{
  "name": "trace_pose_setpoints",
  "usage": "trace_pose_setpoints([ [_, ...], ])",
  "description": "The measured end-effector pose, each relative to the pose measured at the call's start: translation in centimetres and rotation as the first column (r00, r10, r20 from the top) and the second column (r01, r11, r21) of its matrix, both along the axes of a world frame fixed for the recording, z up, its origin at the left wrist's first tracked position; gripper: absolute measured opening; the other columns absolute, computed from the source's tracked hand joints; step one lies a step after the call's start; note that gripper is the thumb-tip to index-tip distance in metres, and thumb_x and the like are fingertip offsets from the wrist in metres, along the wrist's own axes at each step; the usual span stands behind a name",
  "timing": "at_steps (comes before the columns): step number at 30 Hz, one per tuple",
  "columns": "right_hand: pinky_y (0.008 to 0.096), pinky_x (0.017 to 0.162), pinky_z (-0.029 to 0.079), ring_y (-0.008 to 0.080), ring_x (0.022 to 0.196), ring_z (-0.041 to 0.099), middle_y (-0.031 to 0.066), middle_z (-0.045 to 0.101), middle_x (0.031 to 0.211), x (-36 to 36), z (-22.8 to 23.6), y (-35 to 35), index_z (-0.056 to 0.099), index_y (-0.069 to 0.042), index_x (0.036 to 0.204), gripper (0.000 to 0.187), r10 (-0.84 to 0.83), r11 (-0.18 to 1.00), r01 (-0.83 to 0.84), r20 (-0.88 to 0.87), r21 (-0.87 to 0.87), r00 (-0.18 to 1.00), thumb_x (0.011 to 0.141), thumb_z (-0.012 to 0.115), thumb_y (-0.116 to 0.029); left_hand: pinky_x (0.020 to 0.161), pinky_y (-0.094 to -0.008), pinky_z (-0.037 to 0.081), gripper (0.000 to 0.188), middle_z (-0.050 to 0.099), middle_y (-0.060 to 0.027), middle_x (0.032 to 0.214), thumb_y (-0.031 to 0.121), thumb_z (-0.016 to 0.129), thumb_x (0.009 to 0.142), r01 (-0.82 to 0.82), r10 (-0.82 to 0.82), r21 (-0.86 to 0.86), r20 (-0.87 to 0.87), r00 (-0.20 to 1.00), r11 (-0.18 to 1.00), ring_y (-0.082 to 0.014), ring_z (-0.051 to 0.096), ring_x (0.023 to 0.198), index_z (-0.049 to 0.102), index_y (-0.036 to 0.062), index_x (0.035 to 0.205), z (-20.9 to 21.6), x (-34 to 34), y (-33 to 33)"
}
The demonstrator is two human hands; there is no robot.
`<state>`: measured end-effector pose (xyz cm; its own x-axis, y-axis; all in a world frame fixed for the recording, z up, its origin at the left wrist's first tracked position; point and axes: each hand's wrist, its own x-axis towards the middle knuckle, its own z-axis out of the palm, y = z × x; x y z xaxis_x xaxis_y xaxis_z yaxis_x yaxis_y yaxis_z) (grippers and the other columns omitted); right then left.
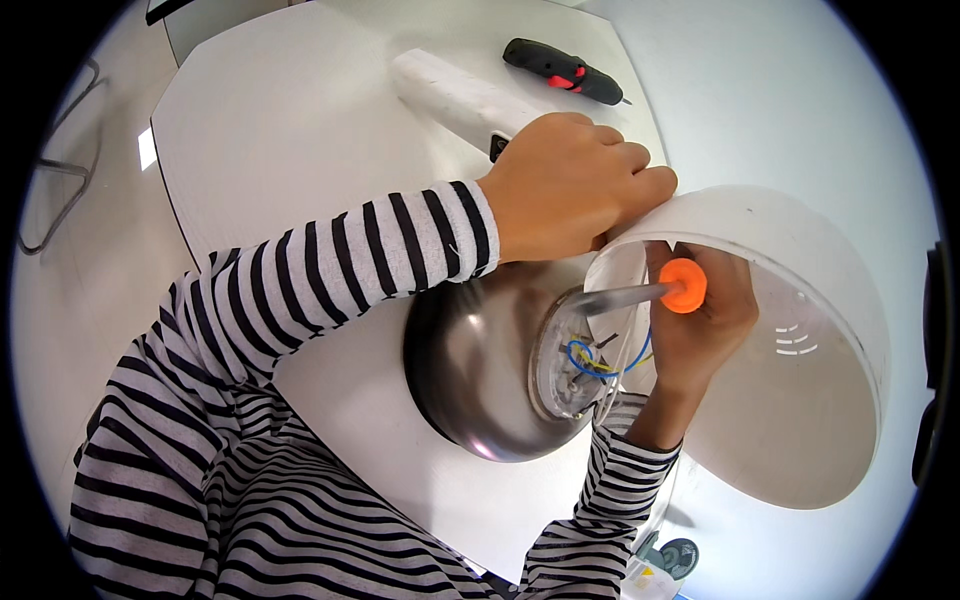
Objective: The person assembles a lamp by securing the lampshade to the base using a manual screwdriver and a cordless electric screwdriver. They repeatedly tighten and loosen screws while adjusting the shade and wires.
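A rounded brushed-metal body (480, 370) lies on its side, its exposed underside (560, 375) facing right with blue and yellow wires (600, 370) coming out. Beside it, a large white plastic dome-shaped cover (830, 290) with vent slots stands tilted, hollow side toward the metal body. My left hand (580, 185) reaches across the top, closed at the cover's upper rim; its fingertips are hidden. Inside the cover's hollow, my right hand (710, 320) is closed around an orange-handled screwdriver (684, 286). The screwdriver's metal shaft points left toward the wired underside; its tip cannot be made out.
A white elongated part (450, 95) with a black fitting lies behind my left hand. Farther back on the white table (270, 120) is a black and red power screwdriver (563, 72). A dark green object (675, 555) sits at the lower right, near a wall.
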<state>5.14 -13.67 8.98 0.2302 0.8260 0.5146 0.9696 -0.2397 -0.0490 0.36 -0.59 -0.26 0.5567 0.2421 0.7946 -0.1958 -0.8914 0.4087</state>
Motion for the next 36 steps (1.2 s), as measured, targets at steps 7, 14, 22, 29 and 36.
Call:
trace_pose_setpoints([
  [7, 0.0307, 0.056, 0.044, 0.0245, 0.063, 0.057, 0.0094, 0.060, 0.074, 0.4, -0.1, 0.4, 0.065, -0.002, 0.083, 0.024, 0.197, 0.980, -0.182, 0.348, -0.078, 0.917, 0.060, 0.071, -0.002, 0.057, -0.0346, 0.042, 0.029, 0.054, -0.0024, 0.072, 0.027, 0.061, 0.068, 0.015, -0.015, -0.013, 0.040, 0.999, 1.000, -0.0215, 0.056, 0.068, 0.053, 0.0105, 0.091, 0.1, 0.1, 0.2],
  [14, 0.0317, 0.061, 0.042, 0.0215, 0.072, 0.055, 0.0051, 0.061, 0.083, 1.1, -0.1, -0.7, 0.065, -0.003, 0.082, 0.022, 0.181, 0.982, -0.187, 0.209, 0.010, 0.961, 0.062, 0.074, -0.003, 0.055, -0.0341, 0.043, 0.031, 0.054, -0.0031, 0.071, 0.031, 0.062, 0.067, 0.007, -0.007, 0.003, 0.055, 0.998, 1.000, -0.0224, 0.056, 0.065, 0.054, 0.0093, 0.088, 0.1, 0.1, 0.2],
  [22, 0.0308, 0.061, 0.043, 0.0217, 0.071, 0.056, 0.0061, 0.061, 0.081, 1.7, 0.5, 0.1, 0.066, -0.003, 0.081, 0.025, 0.295, 0.955, -0.289, 0.330, -0.067, 0.897, 0.058, 0.075, -0.003, 0.057, -0.0351, 0.044, 0.033, 0.055, -0.0046, 0.073, 0.032, 0.061, 0.068, 0.023, -0.023, 0.005, 0.045, 0.999, 1.000, -0.0239, 0.056, 0.066, 0.055, 0.0082, 0.089, 0.3, 0.0, 0.4],
  [29, 0.0288, 0.053, 0.042, 0.0212, 0.057, 0.054, 0.0081, 0.060, 0.069, 2.0, 0.7, -0.1, 0.065, -0.001, 0.079, 0.023, 0.266, 0.962, -0.246, 0.208, -0.117, 0.941, 0.058, 0.075, -0.001, 0.055, -0.0346, 0.044, 0.034, 0.055, -0.0042, 0.072, 0.035, 0.061, 0.068, 0.017, -0.017, -0.006, 0.052, 0.998, 1.000, -0.0235, 0.056, 0.065, 0.055, 0.0087, 0.088, 0.2, 0.0, 0.3],
  [36, 0.0264, 0.053, 0.042, 0.0195, 0.056, 0.054, 0.0075, 0.061, 0.069, 1.9, 0.8, -0.2, 0.065, -0.002, 0.080, 0.022, 0.239, 0.969, -0.217, 0.218, -0.118, 0.946, 0.060, 0.075, -0.002, 0.055, -0.0343, 0.044, 0.033, 0.054, -0.0040, 0.071, 0.034, 0.062, 0.068, 0.016, -0.015, -0.005, 0.039, 0.999, 1.000, -0.0231, 0.055, 0.065, 0.054, 0.0089, 0.088, 0.3, 0.0, 0.3],
])
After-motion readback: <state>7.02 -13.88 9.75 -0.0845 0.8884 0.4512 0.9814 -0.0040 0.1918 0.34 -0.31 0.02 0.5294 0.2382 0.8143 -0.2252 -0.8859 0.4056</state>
